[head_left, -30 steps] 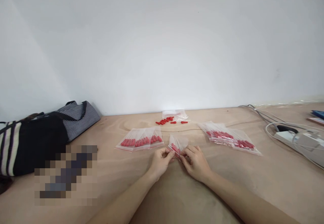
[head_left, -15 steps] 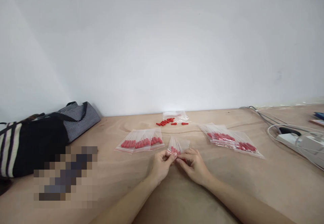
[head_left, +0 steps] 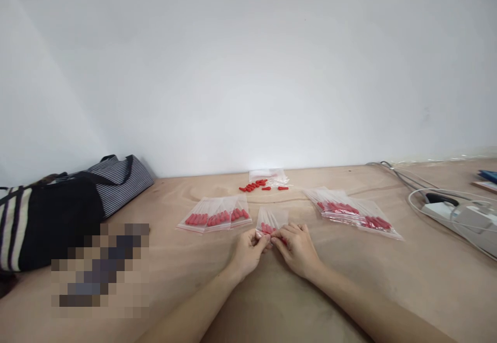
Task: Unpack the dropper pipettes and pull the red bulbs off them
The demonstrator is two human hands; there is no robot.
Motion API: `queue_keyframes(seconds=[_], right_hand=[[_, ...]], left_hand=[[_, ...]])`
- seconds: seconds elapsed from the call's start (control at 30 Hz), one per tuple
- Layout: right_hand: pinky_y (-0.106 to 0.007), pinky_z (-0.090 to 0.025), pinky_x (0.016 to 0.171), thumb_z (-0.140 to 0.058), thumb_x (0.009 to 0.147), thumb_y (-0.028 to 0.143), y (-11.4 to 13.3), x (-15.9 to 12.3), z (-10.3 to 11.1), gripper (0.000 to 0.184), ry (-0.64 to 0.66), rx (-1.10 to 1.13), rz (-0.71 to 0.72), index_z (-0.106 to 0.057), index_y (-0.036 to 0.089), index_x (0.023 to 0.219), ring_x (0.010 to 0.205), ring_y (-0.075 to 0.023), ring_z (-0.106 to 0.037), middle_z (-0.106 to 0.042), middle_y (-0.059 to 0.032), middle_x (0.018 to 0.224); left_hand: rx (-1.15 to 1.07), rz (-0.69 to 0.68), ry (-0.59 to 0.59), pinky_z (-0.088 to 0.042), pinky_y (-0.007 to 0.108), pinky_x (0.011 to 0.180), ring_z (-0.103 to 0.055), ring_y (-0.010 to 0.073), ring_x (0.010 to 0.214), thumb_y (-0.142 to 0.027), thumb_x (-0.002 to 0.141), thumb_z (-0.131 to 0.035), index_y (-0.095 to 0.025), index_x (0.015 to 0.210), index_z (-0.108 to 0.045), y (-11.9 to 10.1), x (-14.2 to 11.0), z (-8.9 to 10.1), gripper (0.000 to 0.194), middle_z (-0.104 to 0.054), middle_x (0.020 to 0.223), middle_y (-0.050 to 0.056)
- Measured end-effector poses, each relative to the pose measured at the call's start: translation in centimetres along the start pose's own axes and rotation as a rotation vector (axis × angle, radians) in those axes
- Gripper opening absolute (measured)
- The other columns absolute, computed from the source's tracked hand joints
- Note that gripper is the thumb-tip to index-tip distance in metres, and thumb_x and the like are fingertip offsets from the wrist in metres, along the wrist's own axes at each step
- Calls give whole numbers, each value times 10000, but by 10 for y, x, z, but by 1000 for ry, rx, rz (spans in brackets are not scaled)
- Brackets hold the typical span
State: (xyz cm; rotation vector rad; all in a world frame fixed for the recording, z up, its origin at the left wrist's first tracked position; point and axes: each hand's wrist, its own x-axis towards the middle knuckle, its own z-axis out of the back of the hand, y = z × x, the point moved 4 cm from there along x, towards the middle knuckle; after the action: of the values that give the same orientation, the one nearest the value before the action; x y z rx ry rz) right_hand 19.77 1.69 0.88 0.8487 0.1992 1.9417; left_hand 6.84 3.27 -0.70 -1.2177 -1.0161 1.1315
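Left hand (head_left: 248, 252) and right hand (head_left: 298, 249) pinch the near edge of a clear bag (head_left: 273, 215) between thumbs and fingers, red-ended pieces inside, at the middle of the worktop (head_left: 174, 281). Its film looks light, limp and slick, likely to crease or slide; the pieces seem stiffer. Best hold: both corners of that near edge, clear of the red ends, pulled lightly taut.

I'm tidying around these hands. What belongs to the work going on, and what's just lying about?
In the work:
left hand, right hand, pinched bag
filled bags on both sides
loose red pieces

Apparently just lying about:
dark striped bag
white casing
cables
blue item
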Motion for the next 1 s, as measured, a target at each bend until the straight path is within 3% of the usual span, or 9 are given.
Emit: queue_keyframes(seconds=[0.3,0.5,0.63,0.7,0.77,0.8,0.87,0.93,1.0], right_hand=[[-294,-195,672,-477,795,181,4,-3,0,200,-81,19,-104,-576,203,622,659,-126,-498,-623,26,648],[-292,-186,652,-455,802,189,1,-1,0,218,-130,-38,-207,-569,190,616,655,-126,-509,-611,20,625],[-297,-191,657,-467,812,201,-5,-1,3,187,-118,-42,-164,-590,206,671,682,-125,-514,-633,23,689],[-300,-203,671,-466,819,198,-8,-3,6,165,-83,-27,-77,-606,224,735,731,-131,-514,-644,20,752],[-301,-217,677,-444,823,162,-11,-5,10,187,-16,-17,26,-612,235,788,766,-137,-506,-646,12,791],[-301,-224,679,-434,820,140,-13,-6,11,206,25,-17,83,-613,238,802,775,-140,-500,-644,9,798],[-303,-236,685,-426,803,104,-17,-9,15,237,85,-26,186,-614,247,820,785,-144,-489,-641,9,810],[-305,-247,694,-433,789,91,-20,-11,19,247,107,-37,250,-613,256,826,794,-145,-485,-640,13,821],[-301,-261,695,-447,786,105,-25,-12,22,219,96,-48,251,-609,251,809,782,-140,-490,-635,15,803]], left_hand=[[155,-116,-29,-425,225,523,-542,126,537,-315,674,-551,-156,564,-491,1,0,-2,203,-563,539,-11],[239,-145,-73,-344,193,451,-448,91,455,-260,652,-538,-170,490,-423,-1,-4,-6,219,-457,453,-51],[535,-234,-81,-334,207,453,-420,95,450,-331,698,-520,-173,504,-428,-12,-15,-1,267,-448,468,-44],[762,-353,-127,-393,256,519,-487,142,543,-455,665,-565,-168,606,-487,-21,-18,9,303,-526,578,-1],[974,-522,-152,-433,364,680,-542,236,759,-576,572,-616,-140,808,-544,-30,-17,20,501,-591,811,87],[1055,-613,-109,-404,428,790,-525,288,901,-620,552,-613,-123,935,-542,-33,-15,23,632,-579,963,137],[1166,-749,97,-248,501,966,-379,336,1153,-653,618,-545,-126,1184,-439,-34,-8,23,780,-439,1249,174],[1226,-767,329,-129,501,1029,-233,311,1265,-625,728,-447,-178,1316,-292,-31,-2,21,755,-290,1382,131],[1251,-697,479,-102,494,1043,-185,280,1292,-584,801,-365,-225,1348,-225,-28,2,18,670,-250,1409,90]])
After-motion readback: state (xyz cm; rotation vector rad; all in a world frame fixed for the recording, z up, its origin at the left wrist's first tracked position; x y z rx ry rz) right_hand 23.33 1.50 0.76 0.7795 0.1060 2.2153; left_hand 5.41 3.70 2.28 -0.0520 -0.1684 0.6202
